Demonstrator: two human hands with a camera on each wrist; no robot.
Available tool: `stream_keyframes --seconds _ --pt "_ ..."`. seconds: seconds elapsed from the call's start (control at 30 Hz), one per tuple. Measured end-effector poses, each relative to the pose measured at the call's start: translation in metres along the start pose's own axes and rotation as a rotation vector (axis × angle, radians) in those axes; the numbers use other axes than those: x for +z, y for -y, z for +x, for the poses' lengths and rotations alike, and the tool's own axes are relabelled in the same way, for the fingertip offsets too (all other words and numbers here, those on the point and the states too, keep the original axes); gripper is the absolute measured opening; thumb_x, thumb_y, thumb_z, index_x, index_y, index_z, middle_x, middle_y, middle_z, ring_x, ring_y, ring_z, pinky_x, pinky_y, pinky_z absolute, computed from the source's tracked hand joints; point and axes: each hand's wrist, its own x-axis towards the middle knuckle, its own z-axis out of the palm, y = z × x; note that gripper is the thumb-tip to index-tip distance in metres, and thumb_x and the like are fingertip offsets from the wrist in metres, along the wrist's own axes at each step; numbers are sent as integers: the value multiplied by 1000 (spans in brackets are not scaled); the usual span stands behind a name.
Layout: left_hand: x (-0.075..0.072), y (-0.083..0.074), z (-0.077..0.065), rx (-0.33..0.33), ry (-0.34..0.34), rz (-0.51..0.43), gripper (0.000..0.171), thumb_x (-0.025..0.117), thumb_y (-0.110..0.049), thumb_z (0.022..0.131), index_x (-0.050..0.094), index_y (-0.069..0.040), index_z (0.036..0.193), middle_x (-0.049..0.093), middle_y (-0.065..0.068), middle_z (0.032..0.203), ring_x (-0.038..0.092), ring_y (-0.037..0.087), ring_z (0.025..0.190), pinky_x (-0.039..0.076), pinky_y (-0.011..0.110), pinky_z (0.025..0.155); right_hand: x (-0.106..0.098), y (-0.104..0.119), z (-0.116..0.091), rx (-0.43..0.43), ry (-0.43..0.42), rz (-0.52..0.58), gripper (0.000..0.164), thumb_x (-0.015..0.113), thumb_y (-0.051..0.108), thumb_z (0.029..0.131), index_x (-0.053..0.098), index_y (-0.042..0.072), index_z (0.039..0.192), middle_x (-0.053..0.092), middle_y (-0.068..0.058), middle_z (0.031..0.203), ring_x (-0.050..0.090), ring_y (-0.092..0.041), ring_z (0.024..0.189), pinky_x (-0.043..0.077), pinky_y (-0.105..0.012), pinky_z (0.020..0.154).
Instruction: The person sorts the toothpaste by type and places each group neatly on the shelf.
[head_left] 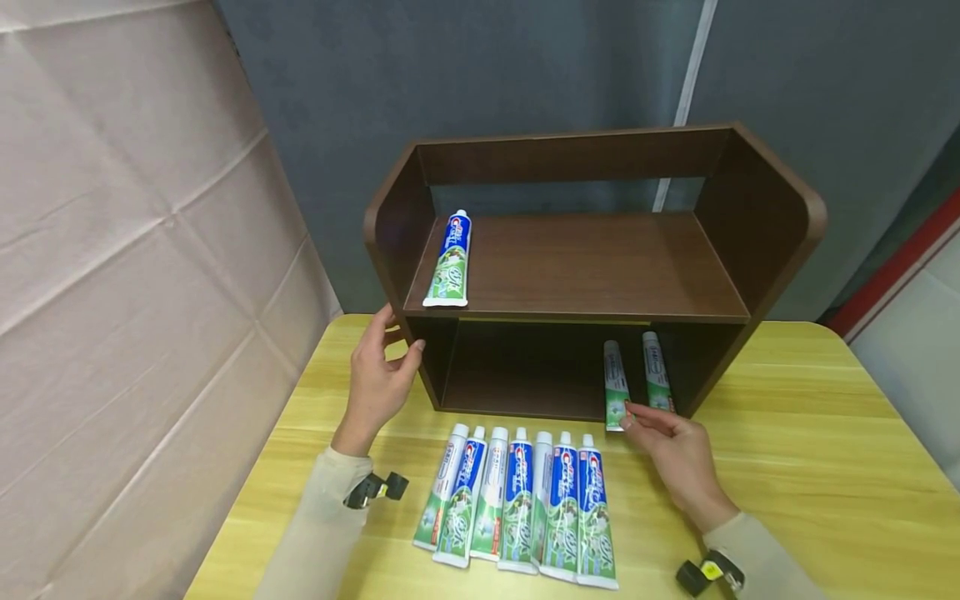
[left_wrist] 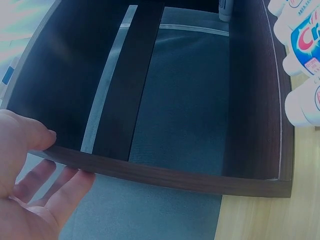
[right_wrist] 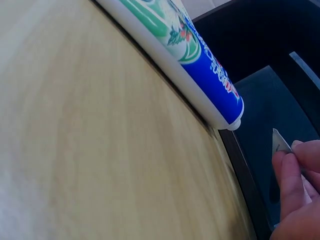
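White-and-green, flat-ended toothpaste tube (head_left: 615, 375) lies in the lower compartment of the dark-brown wooden shelf (head_left: 600, 258), its tail pinched by the right hand (head_left: 675, 454) and best slid straight back while the left hand (head_left: 377, 379) clasps the shelf's side.

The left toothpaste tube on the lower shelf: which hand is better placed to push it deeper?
Probably the right hand: it pinches the toothpaste tube by its near end, while the left hand holds the shelf unit by its left side panel, farther away.
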Motion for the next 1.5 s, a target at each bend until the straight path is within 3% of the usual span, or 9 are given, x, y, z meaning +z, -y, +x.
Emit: stream_keyframes --seconds 0.37,0.6,1.23,1.5 --pt "0 -1 -1 -2 -2 4 65 76 -6 96 48 -16 154 63 14 137 72 36 113 68 46 74 1 -3 9 -6 3 -35 47 76 32 100 69 6 139 69 -20 139 69 9 97 59 -11 86" --pt "0 -1 -1 -7 2 4 66 76 -6 96 48 -17 155 62 14 138 72 37 114 68 48 75 3 -3 12 3 19 16 46 74 20 101 65 2 142 65 -22 144 69 9 97 59 -11 86" --pt "1 -1 -2 -15 -10 -13 64 75 -7 96 50 -17 154 64 18 136 72 37 113 68 47 73 2 -9 15 -23 50 -75 49 75 13 98 63 4 145 72 -27 130 70 7 90 61 -15 77" --pt "2 -1 -2 -13 -15 -16 64 76 -6 96 50 -17 153 64 16 135 72 38 113 68 48 73 1 -5 14 -16 58 -154 51 75 12 98 62 8 147 70 -27 133 74 -2 95 62 -21 68"
